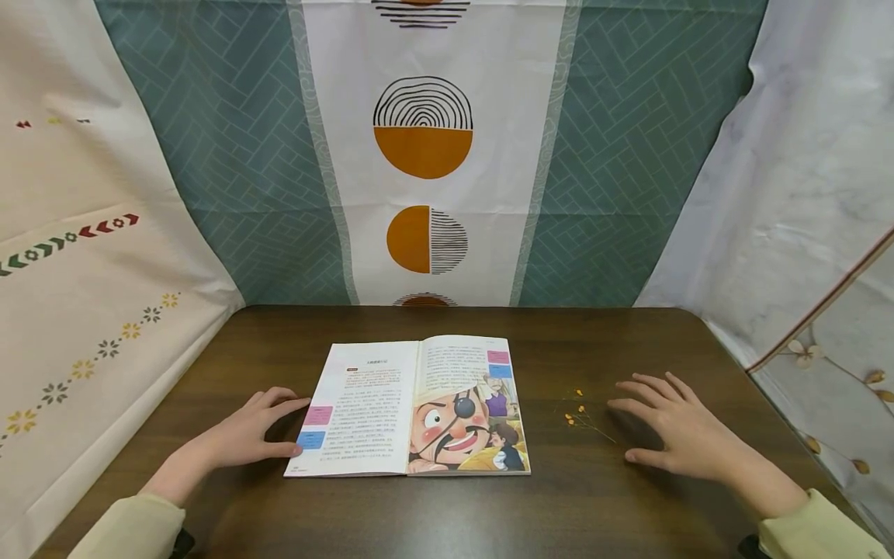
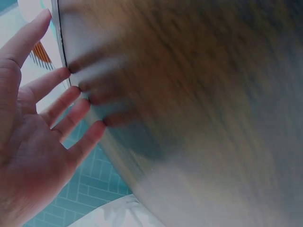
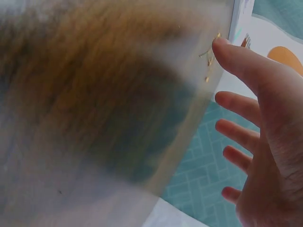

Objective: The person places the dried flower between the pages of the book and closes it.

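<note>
An open book [image 1: 370,404] lies flat on the dark wooden table, text on its left page and a cartoon pirate face with an eye patch on its right page. My left hand [image 1: 240,435] is at the book's left edge, thumb and index fingertips right at the page border, fingers spread. To the right of the book lies a thin sprig of small yellow flowers [image 1: 580,419]. My right hand [image 1: 680,431] is spread just right of the sprig's stem, holding nothing. In the right wrist view the flower sprig [image 3: 209,59] shows beyond the thumb tip.
The brown table [image 1: 461,516] has rounded far corners. Behind it hangs a green and white curtain [image 1: 433,186] with orange and black circles. Pale patterned cloth [image 1: 105,287] drapes on the left, and a marbled, flower-printed cloth [image 1: 803,233] on the right.
</note>
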Tool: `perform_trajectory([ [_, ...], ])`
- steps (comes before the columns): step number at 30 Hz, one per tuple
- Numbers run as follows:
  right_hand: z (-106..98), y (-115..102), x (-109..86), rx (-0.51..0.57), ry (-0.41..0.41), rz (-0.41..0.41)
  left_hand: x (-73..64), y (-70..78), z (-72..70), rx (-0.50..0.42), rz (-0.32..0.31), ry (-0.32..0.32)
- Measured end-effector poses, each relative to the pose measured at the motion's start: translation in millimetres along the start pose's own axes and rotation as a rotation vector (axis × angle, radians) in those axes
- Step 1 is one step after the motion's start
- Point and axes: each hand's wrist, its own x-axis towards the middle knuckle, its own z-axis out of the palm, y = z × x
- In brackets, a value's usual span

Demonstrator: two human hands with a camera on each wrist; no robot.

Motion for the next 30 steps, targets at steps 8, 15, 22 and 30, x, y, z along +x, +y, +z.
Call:
perform_trajectory([
  [8, 4.1, -4.9, 3.0, 0.071, -0.104, 0.024, 2.1, 4.3, 2.9, -0.125, -0.027, -0.042],
  [15, 4.7, -7.6, 3.8, 0.163, -0.174, 0.057, 6.0, 7.4, 0.4, -0.344, -0.082, -0.146],
  [22, 4.8, -6.6, 7.7, 0.244, -0.216, 0.104, 5.4, 6.1, -0.4, -0.53, -0.06, -0.211],
  [30, 5.9, -6.6, 9.4, 0.286, -0.23, 0.109, 2.2, 2.1, 2.3, -0.608, -0.023, -0.22],
])
